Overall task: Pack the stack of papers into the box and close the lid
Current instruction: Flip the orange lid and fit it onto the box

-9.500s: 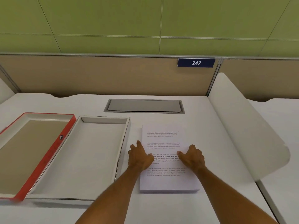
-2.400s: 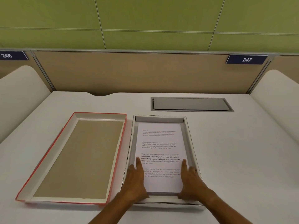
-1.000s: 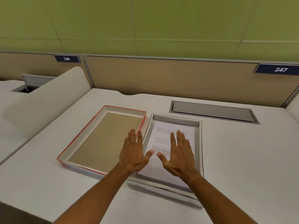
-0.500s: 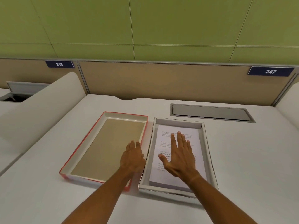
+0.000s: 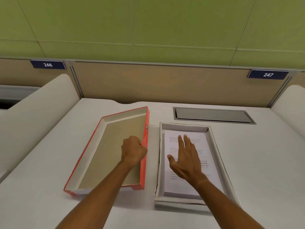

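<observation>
Two hands: left fingers (image 5: 140,142) clamp the tilted lid (image 5: 115,146); right fingers (image 5: 184,141) lie flat on boxed papers (image 5: 209,176).

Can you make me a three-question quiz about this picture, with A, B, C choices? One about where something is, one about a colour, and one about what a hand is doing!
1. Where is the stack of papers?
A. Inside the white box
B. On the bare desk
C. Inside the lid

2. What colour is the outside of the lid?
A. Blue
B. Red
C. Green

3. What is the left hand doing?
A. Lying flat on the papers
B. Hanging in the air
C. Gripping the lid's raised edge

Answers:
1. A, the printed sheets lie between the box walls.
2. B, its outer wall shows red.
3. C, the fingers curl over the tilted lid's edge, while the right hand lies open over the papers.
</observation>
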Available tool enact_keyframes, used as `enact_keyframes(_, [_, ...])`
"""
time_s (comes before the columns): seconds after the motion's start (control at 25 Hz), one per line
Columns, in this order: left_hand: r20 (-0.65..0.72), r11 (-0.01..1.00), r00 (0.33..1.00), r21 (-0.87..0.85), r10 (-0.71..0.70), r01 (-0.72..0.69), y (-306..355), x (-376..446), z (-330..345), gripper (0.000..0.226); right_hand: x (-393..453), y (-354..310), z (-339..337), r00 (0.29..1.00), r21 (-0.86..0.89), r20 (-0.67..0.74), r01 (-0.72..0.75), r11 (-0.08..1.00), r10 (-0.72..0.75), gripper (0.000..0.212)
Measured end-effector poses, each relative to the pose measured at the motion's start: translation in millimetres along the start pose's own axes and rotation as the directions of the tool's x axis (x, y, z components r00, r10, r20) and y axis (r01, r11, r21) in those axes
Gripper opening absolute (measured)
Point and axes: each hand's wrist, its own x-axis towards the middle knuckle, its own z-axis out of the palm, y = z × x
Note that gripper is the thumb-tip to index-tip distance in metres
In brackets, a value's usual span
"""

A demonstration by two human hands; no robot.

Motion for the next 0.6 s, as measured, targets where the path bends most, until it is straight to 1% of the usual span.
enact_keyframes(0.04, [-0.051, 0.997, 0.999, -0.082, -0.006, 0.002, 6.2, 4.7, -18.0, 0.008, 2.5, -6.6, -1.9, 1.0, 0.071, 0.011, -0.003, 0.997, 0.002, 0.088])
enact_keyframes(0.12, [-0.106, 0.961, 0.993, -0.275, -0.044, 0.013, 18.4, 15.8, -56.1, 0.01, 8.0, -21.4, -5.4, 0.999, 0.264, 0.029, -0.033, 0.964, 0.026, 0.08])
enact_keyframes(0.16, [-0.098, 0.918, 0.993, -0.394, -0.072, 0.027, 23.7, 20.6, -75.7, 0.013, 10.9, -29.3, -7.1, 0.998, 0.372, 0.041, -0.056, 0.926, 0.044, 0.074])
enact_keyframes(0.2, [-0.064, 0.855, 0.994, -0.516, -0.092, 0.046, 28.7, 23.9, -94.2, 0.013, 14.3, -36.2, -8.1, 0.996, 0.477, 0.067, -0.084, 0.875, 0.059, 0.069])
enact_keyframes(0.28, [0.003, 0.728, 0.997, -0.683, -0.073, 0.056, 35.2, 23.6, -127.0, 0.01, 19.4, -48.4, -8.1, 0.983, 0.634, 0.172, -0.158, 0.757, 0.061, 0.057])
enact_keyframes(0.36, [0.049, 0.608, 0.998, -0.791, -0.04, 0.063, 39.4, 16.0, -150.1, 0.008, 25.1, -54.3, -7.8, 0.957, 0.727, 0.281, -0.265, 0.633, 0.077, 0.047])
enact_keyframes(0.48, [0.18, 0.368, 0.984, -0.915, 0.003, 0.166, 39.3, 6.3, -172.0, 0.012, 32.7, -52.9, -11.6, 0.898, 0.785, 0.429, -0.425, 0.45, 0.099, 0.026])
enact_keyframes(0.52, [0.246, 0.314, 0.968, -0.924, 0.048, 0.219, 37.3, 4.9, -177.2, 0.014, 33.4, -49.8, -12.0, 0.877, 0.791, 0.472, -0.468, 0.395, 0.092, 0.029])
enact_keyframes(0.56, [0.31, 0.298, 0.946, -0.915, 0.094, 0.271, 34.6, 3.6, -181.0, 0.017, 33.4, -45.2, -11.8, 0.855, 0.801, 0.511, -0.51, 0.313, 0.086, 0.035])
enact_keyframes(0.6, [0.367, 0.297, 0.922, -0.9, 0.127, 0.318, 31.2, 2.9, -182.5, 0.02, 33.6, -39.4, -11.6, 0.84, 0.817, 0.537, -0.54, 0.203, 0.077, 0.038])
